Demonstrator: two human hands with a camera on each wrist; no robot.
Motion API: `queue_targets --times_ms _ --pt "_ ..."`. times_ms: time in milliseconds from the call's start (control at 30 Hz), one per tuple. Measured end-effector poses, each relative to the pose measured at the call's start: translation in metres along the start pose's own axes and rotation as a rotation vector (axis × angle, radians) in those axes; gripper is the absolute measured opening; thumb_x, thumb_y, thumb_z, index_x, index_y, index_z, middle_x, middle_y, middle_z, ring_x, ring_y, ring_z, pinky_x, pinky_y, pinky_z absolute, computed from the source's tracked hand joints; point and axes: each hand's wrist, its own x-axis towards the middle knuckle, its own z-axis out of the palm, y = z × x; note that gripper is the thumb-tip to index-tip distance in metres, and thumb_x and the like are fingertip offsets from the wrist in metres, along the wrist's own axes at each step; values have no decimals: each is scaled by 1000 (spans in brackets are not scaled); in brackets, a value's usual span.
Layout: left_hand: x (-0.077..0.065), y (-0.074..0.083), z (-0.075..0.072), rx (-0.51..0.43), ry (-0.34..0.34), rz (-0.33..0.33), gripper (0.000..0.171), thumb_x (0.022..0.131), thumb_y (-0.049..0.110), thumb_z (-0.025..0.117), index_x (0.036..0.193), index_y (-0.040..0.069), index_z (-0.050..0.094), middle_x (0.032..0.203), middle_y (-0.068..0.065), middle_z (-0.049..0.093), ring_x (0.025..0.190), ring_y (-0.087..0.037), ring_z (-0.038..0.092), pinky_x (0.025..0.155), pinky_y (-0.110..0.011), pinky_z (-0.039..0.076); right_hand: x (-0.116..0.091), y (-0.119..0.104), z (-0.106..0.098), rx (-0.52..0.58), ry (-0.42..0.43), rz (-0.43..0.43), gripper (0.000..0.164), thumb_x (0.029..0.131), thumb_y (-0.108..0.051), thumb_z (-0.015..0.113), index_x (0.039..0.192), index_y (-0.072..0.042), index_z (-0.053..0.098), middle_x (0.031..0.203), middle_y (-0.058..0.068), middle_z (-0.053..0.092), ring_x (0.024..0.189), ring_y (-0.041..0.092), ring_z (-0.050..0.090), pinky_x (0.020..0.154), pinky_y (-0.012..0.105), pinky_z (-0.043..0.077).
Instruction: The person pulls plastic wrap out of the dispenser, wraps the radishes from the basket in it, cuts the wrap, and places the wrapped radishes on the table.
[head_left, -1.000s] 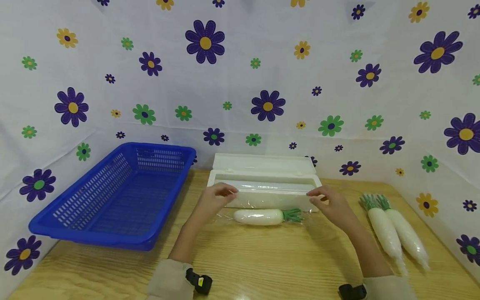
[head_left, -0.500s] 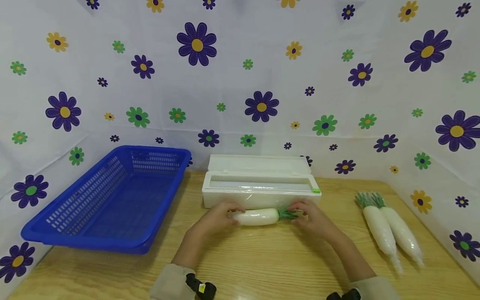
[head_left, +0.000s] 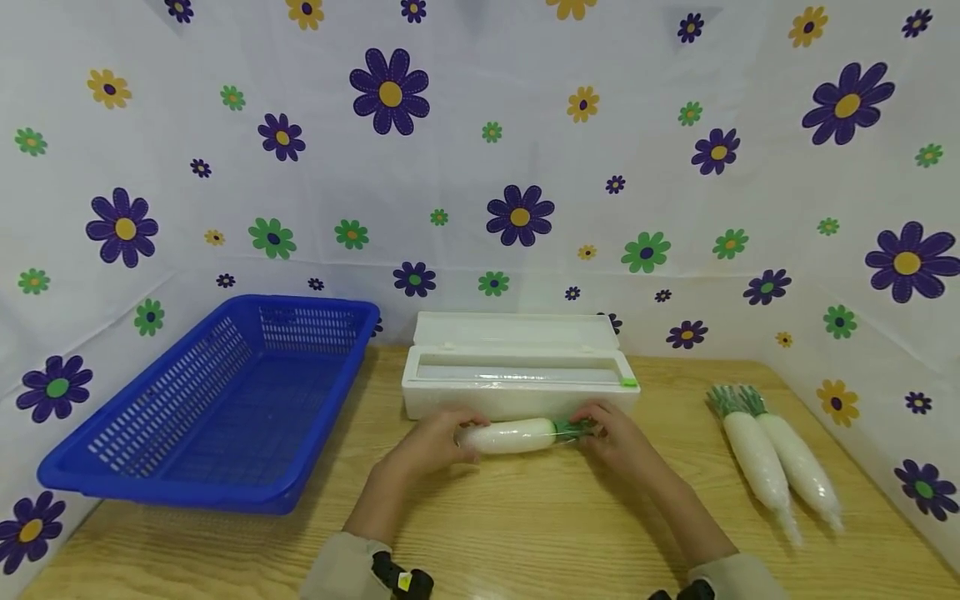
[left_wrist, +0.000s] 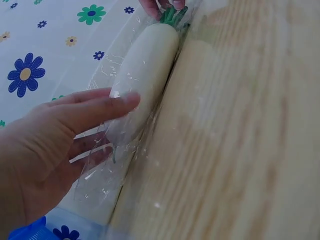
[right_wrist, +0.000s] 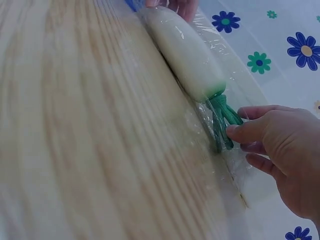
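A white radish (head_left: pixel 517 437) with green stalks, loosely covered in clear plastic film (left_wrist: pixel 100 172), lies crosswise on the table in the head view. My left hand (head_left: pixel 427 446) holds its tapered end; in the left wrist view the thumb rests on top and the fingers reach behind, under the film. At the other end my right hand (head_left: pixel 618 440) pinches the green stalks (right_wrist: pixel 224 120) and the film about them between thumb and fingers. Just behind the radish stands a white cling film box (head_left: pixel 517 403), lid up, with a film roll (head_left: pixel 517 373) inside.
A blue slotted basket (head_left: pixel 262 492) stands on the left of the wooden table (head_left: pixel 525 533). Two more white radishes (head_left: pixel 757 462), wrapped in film, lie side by side on the right. A flower-patterned cloth (head_left: pixel 450 167) hangs around the back and sides.
Both hands have come down from the box's front edge, where they held the film, to the two ends of the radish. The film sheet now lies over the radish.
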Motion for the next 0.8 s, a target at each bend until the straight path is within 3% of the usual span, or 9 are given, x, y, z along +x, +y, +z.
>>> queue_targets --times_ms 167,367,633,800 --pt "-1 2 0 -17 18 -15 35 74 -1 73 107 7 64 102 -4 61 96 -21 55 84 -37 44 -1 -3 -1 -75 16 13 28 73 9 70 95 -7 64 101 6 58 94 24 50 78 41 46" --pt "0 4 1 -78 26 -71 34 76 1 72 109 6 65 104 -5 63 98 -22 55 85 -38 44 -1 -6 -4 -133 20 40 23 78 8 66 95 -7 63 96 5 58 85 20 48 71 36 45" --pt "1 0 1 -152 -7 -80 31 83 4 66 113 1 63 110 -11 62 103 -26 56 86 -39 44 3 -7 -9 -73 -7 71 16 82 4 63 97 -2 66 95 8 63 81 21 50 69 38 43" --pt "-1 -2 1 -134 -36 -101 29 88 9 61 116 2 63 112 -12 61 107 -27 54 88 -39 43 0 -4 -8 3 -54 137 14 90 -4 56 99 1 67 100 14 63 94 31 56 79 45 45"
